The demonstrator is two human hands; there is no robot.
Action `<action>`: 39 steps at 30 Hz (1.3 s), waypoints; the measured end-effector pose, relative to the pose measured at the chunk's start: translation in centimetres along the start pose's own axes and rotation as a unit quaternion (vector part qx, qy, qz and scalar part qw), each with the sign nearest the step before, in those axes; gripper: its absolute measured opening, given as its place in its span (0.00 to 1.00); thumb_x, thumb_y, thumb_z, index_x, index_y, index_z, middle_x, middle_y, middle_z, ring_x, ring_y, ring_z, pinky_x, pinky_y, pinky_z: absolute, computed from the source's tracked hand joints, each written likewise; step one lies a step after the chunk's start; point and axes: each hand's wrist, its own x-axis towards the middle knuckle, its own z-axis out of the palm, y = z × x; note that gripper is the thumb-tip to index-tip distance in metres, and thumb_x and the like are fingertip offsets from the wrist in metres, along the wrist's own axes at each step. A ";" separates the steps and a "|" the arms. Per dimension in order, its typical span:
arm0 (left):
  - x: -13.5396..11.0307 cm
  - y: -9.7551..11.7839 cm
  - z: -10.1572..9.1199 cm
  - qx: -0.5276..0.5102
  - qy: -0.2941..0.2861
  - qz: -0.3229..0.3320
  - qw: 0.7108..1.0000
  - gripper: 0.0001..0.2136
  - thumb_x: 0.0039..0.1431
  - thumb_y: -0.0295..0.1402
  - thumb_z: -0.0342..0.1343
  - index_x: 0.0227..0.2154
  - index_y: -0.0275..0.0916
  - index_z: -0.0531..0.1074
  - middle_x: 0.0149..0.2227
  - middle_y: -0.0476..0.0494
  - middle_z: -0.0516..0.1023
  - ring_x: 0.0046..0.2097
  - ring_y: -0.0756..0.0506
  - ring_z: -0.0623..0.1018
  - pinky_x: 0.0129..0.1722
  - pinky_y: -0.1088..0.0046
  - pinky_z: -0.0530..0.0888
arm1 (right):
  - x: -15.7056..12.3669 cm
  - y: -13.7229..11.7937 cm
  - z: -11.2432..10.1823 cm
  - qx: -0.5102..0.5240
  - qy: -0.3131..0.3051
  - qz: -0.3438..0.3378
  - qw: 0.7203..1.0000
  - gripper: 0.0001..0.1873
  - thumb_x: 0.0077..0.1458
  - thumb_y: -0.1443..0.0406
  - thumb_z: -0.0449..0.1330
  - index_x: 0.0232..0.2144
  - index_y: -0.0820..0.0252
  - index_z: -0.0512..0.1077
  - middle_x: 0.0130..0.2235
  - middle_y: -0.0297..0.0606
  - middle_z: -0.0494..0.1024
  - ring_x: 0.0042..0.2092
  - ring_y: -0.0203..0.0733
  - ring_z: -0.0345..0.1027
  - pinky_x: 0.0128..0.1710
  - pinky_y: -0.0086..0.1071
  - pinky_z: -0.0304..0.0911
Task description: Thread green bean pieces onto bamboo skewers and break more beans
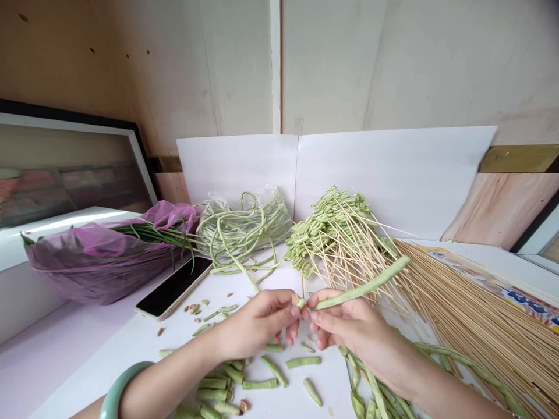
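Observation:
My right hand (351,326) is closed around a length of green long bean (369,284), which slants up and to the right past the fingers. Close beside it, my left hand (262,323) pinches a small pale-green bean end (300,302) between thumb and fingertips. Whether that end is still joined to the longer piece I cannot tell. Below the hands, short cut bean pieces (260,384) lie on the white surface, heaped at the lower left. Whole long beans (379,390) lie partly hidden under my right forearm.
Skewered bean pieces (325,224) are piled at the back, beside bare wooden skewers (476,314) on the right. Long beans in a clear bag (244,227), a purple bag of greens (105,256) and a phone (174,288) lie left. White panels (393,180) stand behind.

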 end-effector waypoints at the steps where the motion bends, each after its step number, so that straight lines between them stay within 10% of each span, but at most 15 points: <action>1: 0.0 -0.1 0.2 0.020 -0.003 -0.002 1.000 0.16 0.59 0.48 0.54 0.30 0.37 0.68 0.27 0.48 0.70 0.29 0.49 0.69 0.32 0.72 0.65 | 0.0 0.0 0.1 -0.007 -0.001 -0.004 1.000 0.25 0.39 0.50 0.72 0.33 0.61 0.72 0.26 0.32 0.74 0.26 0.35 0.69 0.29 0.32 0.67; 13: -0.1 0.2 0.5 0.105 -0.002 -0.020 0.994 0.14 0.57 0.43 0.58 0.30 0.34 0.75 0.27 0.45 0.77 0.29 0.48 0.73 0.32 0.74 0.70 | -0.5 0.9 0.0 -0.116 0.066 -0.083 0.988 0.09 0.44 0.58 0.67 0.29 0.55 0.79 0.28 0.36 0.78 0.31 0.43 0.68 0.29 0.33 0.63; 22: 0.2 -1.0 0.9 0.066 0.072 0.001 0.995 0.20 0.60 0.46 0.53 0.24 0.33 0.71 0.20 0.52 0.65 0.24 0.52 0.61 0.25 0.75 0.60 | -0.2 0.9 0.0 -0.127 0.035 -0.054 0.990 0.08 0.43 0.59 0.68 0.27 0.57 0.78 0.22 0.32 0.74 0.25 0.37 0.65 0.25 0.30 0.59; 28: 0.8 -1.4 0.6 0.013 0.111 0.054 0.992 0.15 0.56 0.45 0.58 0.31 0.35 0.71 0.32 0.43 0.75 0.35 0.46 0.73 0.39 0.70 0.70 | -0.4 0.7 0.2 -0.102 0.048 -0.043 0.993 0.10 0.43 0.58 0.68 0.27 0.57 0.77 0.22 0.31 0.72 0.25 0.38 0.65 0.26 0.31 0.61; 39: 0.5 0.8 -1.4 0.163 0.182 0.050 0.968 0.07 0.55 0.33 0.57 0.25 0.36 0.72 0.27 0.46 0.75 0.33 0.47 0.72 0.38 0.71 0.67 | -0.3 -0.5 -0.7 -0.043 0.130 -0.082 0.987 0.12 0.47 0.55 0.66 0.28 0.57 0.75 0.22 0.32 0.69 0.26 0.37 0.61 0.27 0.31 0.55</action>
